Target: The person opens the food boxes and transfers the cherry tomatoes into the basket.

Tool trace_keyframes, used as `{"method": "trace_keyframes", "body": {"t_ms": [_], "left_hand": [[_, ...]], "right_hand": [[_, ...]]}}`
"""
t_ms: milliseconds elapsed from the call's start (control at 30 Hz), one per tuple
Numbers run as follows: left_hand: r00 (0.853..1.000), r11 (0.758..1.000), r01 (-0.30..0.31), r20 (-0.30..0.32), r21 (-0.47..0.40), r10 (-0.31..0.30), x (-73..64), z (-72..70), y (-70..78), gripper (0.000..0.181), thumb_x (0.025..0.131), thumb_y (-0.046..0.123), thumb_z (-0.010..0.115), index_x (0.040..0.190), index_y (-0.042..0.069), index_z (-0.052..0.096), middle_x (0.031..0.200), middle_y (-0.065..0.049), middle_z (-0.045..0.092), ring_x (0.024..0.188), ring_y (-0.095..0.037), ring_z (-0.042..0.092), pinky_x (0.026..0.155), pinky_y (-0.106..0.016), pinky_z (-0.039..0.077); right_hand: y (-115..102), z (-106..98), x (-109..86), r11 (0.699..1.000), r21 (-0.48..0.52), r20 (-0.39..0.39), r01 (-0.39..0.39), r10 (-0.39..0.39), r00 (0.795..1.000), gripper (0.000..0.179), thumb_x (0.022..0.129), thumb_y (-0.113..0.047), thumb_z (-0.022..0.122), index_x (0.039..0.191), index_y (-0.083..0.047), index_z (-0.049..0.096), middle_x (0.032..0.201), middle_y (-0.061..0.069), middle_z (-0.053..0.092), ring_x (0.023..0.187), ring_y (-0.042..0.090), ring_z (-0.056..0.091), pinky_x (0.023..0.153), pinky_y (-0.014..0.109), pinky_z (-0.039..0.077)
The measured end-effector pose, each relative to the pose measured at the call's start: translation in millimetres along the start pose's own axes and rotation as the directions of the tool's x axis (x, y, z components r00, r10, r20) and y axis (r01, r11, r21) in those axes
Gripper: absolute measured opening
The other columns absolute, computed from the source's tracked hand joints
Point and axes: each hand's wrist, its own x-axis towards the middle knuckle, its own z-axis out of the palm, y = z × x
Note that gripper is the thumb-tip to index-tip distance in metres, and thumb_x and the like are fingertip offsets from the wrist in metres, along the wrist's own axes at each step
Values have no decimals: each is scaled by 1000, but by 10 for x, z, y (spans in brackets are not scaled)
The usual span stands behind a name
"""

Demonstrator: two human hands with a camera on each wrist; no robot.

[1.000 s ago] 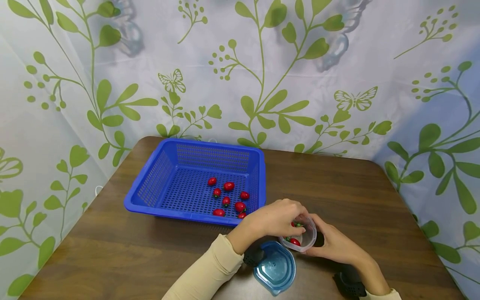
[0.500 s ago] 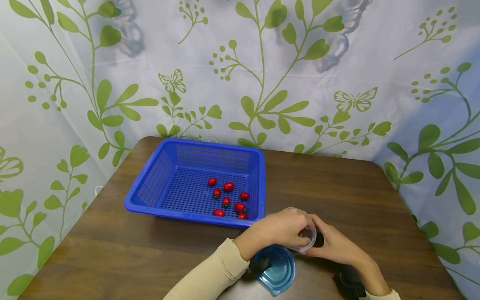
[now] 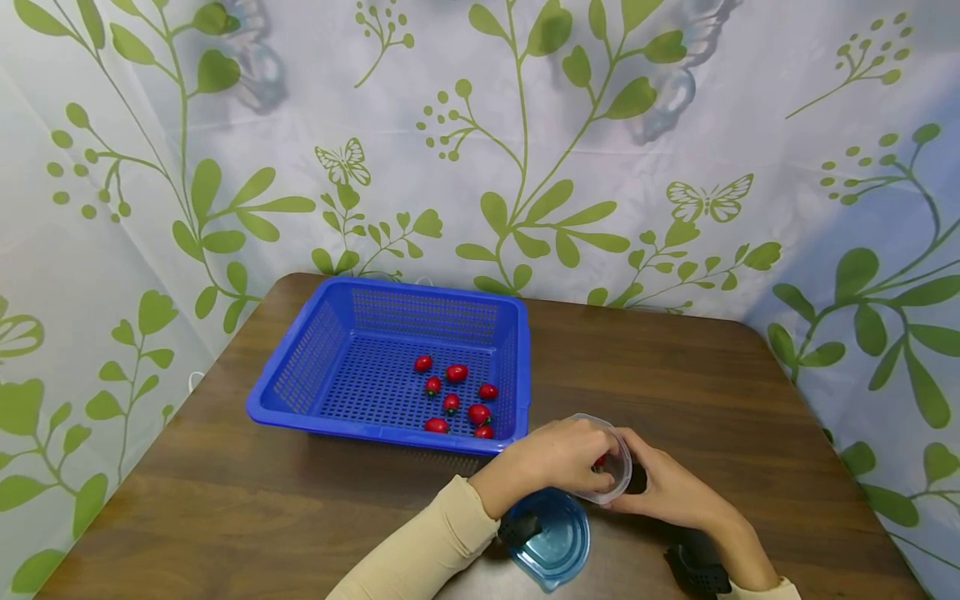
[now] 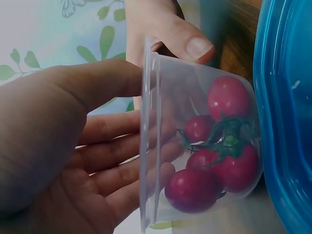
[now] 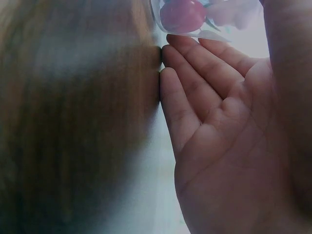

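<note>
A clear plastic container stands on the table at the right, its mouth uncovered. My right hand holds it from the right side, thumb near and fingers beyond it. My left hand reaches in over the rim. In the left wrist view its fingers extend loosely inside, close to several cherry tomatoes with green stems at the bottom. Nothing shows gripped between them; whether the fingertips touch a tomato I cannot tell. Below the left wrist lies a blue translucent lid, partly covered by the wrist camera.
A blue perforated basket sits at the back left of the brown wooden table. Several cherry tomatoes lie in its right half. A patterned cloth hangs behind the table.
My left hand has moved a little right and deeper into the container, covering more of the tomatoes. The right hand and container have stayed put.
</note>
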Motion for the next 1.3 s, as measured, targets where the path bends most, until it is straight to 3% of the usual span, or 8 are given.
{"method": "trace_keyframes", "body": {"t_ms": [133,367,667,767,1067,1300], "left_hand": [[1000,1000,14,7,3,-14,4,4,-4,15,92,27,75,103,17,77,84,11,62,72,0,48,60,-12,39],[1000,1000,-29,8,13,28,34,52,-2,13,93,26,74,98,13,76,78,10,61,65,0,48,59,-11,36],[998,999,16,64,-40,-13,64,119,13,6,95,20,72,92,15,73,73,10,57,62,-1,49,56,-12,38],[997,999,18,76,-37,-15,68,123,15,3,94,17,73,95,15,75,75,9,59,63,-3,50,57,-13,38],[996,999,33,81,-42,-30,67,126,20,18,90,13,78,107,18,79,97,8,74,76,-1,60,71,-10,49],[997,998,38,73,-40,-35,61,129,26,17,87,13,82,104,18,80,94,8,74,77,-2,61,70,-11,48]], "right_hand": [[1,2,3,1000,-5,-1,-8,8,1000,79,84,-40,86,148,-30,41,135,-8,60,114,9,63,97,25,54],[9,2,4,1000,-4,6,8,-8,1000,80,85,-38,85,149,-31,39,133,-9,61,113,9,63,95,26,54],[-4,-4,13,1000,-21,-4,8,-8,1000,83,83,-40,87,149,-29,40,133,-9,61,110,7,63,94,25,55],[-8,-5,9,1000,-17,-2,-1,1,1000,83,83,-40,87,150,-28,39,134,-7,60,111,7,63,95,25,55],[-6,2,16,999,-36,7,-17,17,1000,85,82,-43,86,151,-27,38,136,-6,59,111,6,62,96,25,55],[-7,-2,20,1000,-23,-2,-6,6,1000,83,82,-41,87,149,-28,40,132,-8,61,107,6,64,93,25,55]]}}
